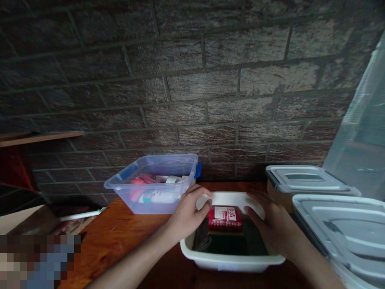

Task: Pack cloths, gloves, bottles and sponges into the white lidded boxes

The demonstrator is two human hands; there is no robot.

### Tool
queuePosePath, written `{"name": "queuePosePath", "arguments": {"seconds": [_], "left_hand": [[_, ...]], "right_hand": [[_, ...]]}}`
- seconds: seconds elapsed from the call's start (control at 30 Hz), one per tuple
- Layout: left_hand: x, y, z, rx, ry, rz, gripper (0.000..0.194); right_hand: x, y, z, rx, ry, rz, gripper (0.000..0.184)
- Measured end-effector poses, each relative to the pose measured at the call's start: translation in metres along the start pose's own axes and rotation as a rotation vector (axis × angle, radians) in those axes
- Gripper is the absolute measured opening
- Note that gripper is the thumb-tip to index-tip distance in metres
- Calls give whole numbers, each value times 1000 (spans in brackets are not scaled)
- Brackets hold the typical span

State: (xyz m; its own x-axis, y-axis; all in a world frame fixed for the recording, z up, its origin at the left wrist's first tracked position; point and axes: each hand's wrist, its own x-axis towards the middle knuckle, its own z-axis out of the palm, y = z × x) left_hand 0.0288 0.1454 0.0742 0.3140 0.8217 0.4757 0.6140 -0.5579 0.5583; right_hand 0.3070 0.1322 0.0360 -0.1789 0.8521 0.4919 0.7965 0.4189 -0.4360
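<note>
A white plastic basin stands on the wooden table. A red packet with a white label lies inside it, on top of dark contents I cannot make out. My left hand reaches over the basin's left side, its thumb and fingers apart and the thumb tip by the packet's upper left corner. Over the right side is my right hand, also open, its thumb close to the packet's right edge. Whether either palm rests on the rim is hard to see.
Left of the basin, a clear bluish plastic box holds a white bottle and pink items. Two lidded storage boxes stand at the right. Behind is a brick wall; a wooden shelf juts out at left.
</note>
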Motion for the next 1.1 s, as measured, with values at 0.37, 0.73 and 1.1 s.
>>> {"name": "queuePosePath", "arguments": {"seconds": [0.37, 0.73, 1.1], "left_hand": [[-2, -11, 4, -18, 6, -29, 15], [7, 11, -12, 93, -16, 50, 21], [64, 107, 37, 75, -283, 278, 19]], "right_hand": [[4, -2, 1, 13, 13, 35, 38], [-7, -27, -29, -231, 69, -70, 31], [-28, 19, -157, -342, 67, 14, 34]]}}
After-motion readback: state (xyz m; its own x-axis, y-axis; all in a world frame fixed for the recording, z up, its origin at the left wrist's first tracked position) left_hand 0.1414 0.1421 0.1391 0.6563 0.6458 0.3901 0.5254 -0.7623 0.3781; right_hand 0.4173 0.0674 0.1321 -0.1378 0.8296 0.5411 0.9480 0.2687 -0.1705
